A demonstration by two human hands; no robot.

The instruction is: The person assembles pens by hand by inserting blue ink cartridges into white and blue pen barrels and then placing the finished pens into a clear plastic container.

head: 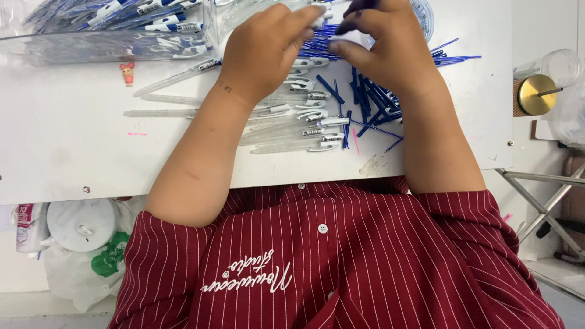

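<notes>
My left hand is curled at the far side of the white table, its fingertips pinching a clear pen barrel. Right beside it, my right hand grips a small dark blue pen part between thumb and fingers. The two hands nearly touch above a pile of thin blue refills. Several clear pen barrels with white clips lie in a row under my left wrist. Both forearms reach out from my red striped shirt.
A clear plastic box of blue-and-white pens stands at the far left, with a tiny pink figure beside it. A clear cup with a gold lid and a metal folding frame are right of the table. A white lidded container and bag sit below.
</notes>
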